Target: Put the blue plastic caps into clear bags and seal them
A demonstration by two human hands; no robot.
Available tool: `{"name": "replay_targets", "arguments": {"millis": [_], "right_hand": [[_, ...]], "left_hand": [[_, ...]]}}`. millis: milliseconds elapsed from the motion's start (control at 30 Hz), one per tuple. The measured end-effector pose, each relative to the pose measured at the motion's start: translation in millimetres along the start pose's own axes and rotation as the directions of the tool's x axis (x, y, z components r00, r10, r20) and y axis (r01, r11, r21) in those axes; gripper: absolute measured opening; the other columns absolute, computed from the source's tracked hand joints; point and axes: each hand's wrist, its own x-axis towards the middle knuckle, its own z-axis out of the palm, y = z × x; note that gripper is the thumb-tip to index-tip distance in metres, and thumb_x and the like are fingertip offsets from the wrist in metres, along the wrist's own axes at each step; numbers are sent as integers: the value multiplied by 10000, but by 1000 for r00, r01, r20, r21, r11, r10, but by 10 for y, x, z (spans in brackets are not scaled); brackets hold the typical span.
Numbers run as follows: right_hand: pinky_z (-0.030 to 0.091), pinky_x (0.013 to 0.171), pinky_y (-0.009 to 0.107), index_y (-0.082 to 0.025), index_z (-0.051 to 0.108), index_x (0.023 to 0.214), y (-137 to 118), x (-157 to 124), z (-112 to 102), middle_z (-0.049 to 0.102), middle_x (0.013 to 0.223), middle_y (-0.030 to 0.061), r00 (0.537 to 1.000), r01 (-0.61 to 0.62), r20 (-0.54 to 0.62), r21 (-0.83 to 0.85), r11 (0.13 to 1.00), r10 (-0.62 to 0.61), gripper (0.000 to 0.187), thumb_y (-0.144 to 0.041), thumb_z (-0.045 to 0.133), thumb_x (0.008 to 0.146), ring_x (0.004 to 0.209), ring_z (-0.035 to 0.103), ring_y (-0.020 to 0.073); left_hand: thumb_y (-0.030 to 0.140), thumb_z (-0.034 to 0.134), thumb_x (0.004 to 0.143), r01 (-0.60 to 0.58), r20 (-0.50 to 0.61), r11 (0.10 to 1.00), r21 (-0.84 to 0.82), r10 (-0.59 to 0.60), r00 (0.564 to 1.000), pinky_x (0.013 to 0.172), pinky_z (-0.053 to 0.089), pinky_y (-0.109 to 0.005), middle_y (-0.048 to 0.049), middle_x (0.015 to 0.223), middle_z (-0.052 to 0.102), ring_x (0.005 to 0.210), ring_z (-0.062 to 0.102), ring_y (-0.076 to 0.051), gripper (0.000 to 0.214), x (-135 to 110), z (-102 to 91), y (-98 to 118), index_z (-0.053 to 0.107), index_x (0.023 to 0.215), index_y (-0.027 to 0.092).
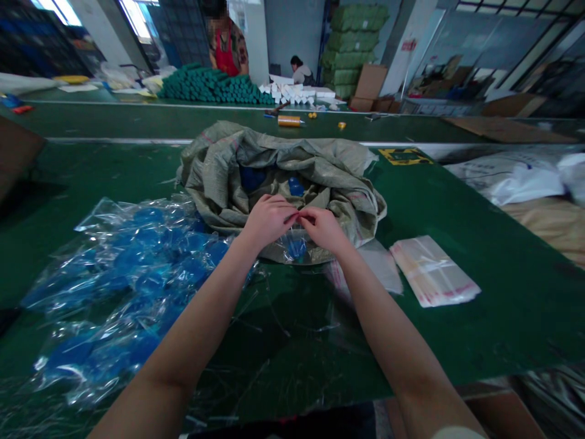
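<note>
— Your forearms extended over the counter; what did each grip hold?

— Your left hand and right hand met, fingertips narrowly pinching one clear bag, its blue contents low over the sack's near side.

— Why so?

— Probably to keep the top edge together above the contents. The bag looked thin and glossy; similar bags lay leftward, presumably for easy reach.

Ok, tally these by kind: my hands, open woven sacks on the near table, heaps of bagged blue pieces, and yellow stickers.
Left hand and right hand: 2
Open woven sack: 1
Heap of bagged blue pieces: 1
Yellow sticker: 1
Total: 5
</note>
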Motion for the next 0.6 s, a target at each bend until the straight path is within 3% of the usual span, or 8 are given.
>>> {"name": "replay_targets", "arguments": {"millis": [367,600], "right_hand": [[482,755,317,-180,748,876,-44,-16,22,733,850,58,1000,-16,-7,1,1000,16,209,-143,547,834,769,645,192],[493,761,333,-185,749,865,-69,-13,4,739,874,64,999,-37,-13,63,997,38,167,-159,590,820,784,659,203]], "left_hand": [[204,527,847,65,-85,997,33,-62,994,853,406,-398,-92,874,717,932,606,-250,158,10,49,64,678,817,175],[176,583,779,164,-120,981,-105,-177,977,828,445,-363,-80,861,696,889,607,-227,59,18,106,13,640,794,171]]}}
